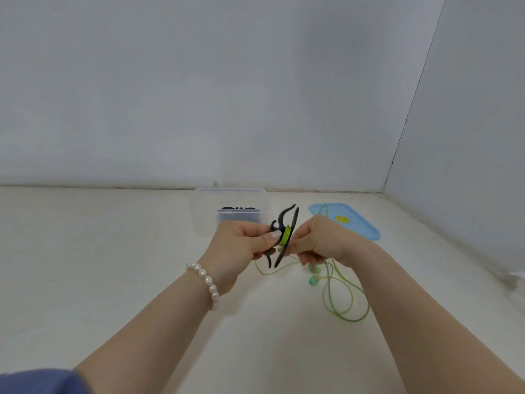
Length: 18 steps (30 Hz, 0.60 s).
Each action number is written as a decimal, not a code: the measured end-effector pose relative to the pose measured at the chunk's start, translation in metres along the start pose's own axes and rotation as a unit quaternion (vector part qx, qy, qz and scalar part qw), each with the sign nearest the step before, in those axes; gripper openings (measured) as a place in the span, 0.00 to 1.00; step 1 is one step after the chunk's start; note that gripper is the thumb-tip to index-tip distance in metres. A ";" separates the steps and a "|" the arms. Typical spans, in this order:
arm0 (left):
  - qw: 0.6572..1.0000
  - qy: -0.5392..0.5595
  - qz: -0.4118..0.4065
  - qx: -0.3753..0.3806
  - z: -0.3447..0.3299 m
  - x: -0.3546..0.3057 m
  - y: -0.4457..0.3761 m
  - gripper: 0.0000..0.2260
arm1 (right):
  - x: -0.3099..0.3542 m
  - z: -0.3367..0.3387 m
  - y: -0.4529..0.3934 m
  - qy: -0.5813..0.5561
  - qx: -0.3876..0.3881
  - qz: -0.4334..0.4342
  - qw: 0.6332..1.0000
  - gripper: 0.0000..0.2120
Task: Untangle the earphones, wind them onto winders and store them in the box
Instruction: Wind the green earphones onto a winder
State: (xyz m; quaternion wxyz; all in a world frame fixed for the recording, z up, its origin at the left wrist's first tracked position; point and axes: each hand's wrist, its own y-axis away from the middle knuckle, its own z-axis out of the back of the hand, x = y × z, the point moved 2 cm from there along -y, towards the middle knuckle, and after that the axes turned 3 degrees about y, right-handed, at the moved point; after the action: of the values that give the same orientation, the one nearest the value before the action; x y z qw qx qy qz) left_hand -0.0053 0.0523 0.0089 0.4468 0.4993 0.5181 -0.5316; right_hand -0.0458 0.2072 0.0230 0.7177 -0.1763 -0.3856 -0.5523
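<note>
Holding the black winder (279, 237) up over the counter (113, 251), the left hand (241, 245) steadies it so the right hand (321, 241) can pinch green earphone cord (341, 294) onto it; the box (204, 211) waits open at the counter's back edge, ready.

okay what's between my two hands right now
In the head view, the black winder, green cord wrapped around its middle, sits between the left hand and right hand.

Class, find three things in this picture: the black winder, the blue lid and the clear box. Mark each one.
black winder (285, 223), head view: on its upper prong, above the green wound cable.
blue lid (360, 227), head view: on its flat top, right of the yellow sticker.
clear box (204, 211), head view: on its left wall.
</note>
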 end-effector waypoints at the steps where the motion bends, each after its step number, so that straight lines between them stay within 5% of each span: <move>1: 1.000 -0.022 0.004 0.012 0.000 0.000 0.000 0.04 | -0.001 0.004 -0.001 -0.013 -0.028 0.004 1.000 0.12; 7: 0.987 -0.140 0.034 0.072 0.001 0.005 -0.001 0.02 | -0.005 0.015 -0.002 0.022 -0.025 0.009 0.999 0.06; 14: 0.977 -0.211 0.024 0.019 0.010 0.014 -0.010 0.05 | -0.004 0.027 -0.001 -0.023 -0.062 0.003 0.998 0.02; 18: 0.975 -0.219 0.013 -0.036 0.016 0.020 -0.017 0.12 | 0.007 0.021 0.003 -0.071 -0.002 0.015 0.997 0.04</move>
State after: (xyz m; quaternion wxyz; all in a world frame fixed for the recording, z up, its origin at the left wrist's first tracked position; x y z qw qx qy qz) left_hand -0.0254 0.0387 -0.0094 0.5738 0.3608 0.4197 -0.6037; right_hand -0.0498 0.2183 0.0423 0.6964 -0.2225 -0.4321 -0.5281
